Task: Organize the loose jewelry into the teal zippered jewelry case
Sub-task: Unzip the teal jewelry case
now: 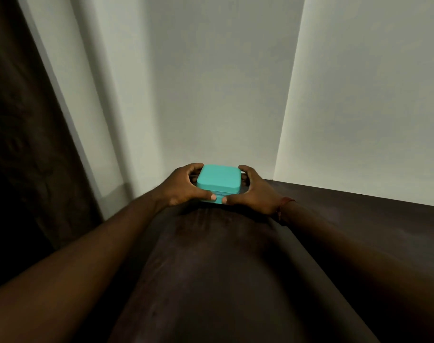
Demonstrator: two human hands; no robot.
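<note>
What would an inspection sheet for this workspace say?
Surface: dark wooden tabletop, set in a wall corner.
Job's things: teal jewelry case, lid down, at the tabletop's far end; loose jewelry not seen.
Clutter: nothing seen.
Grips: left hand and right hand each hold one side of the case, thumbs at its front.
Cables: nothing seen.
Surroundings: pale walls; dark curtain at left.
</note>
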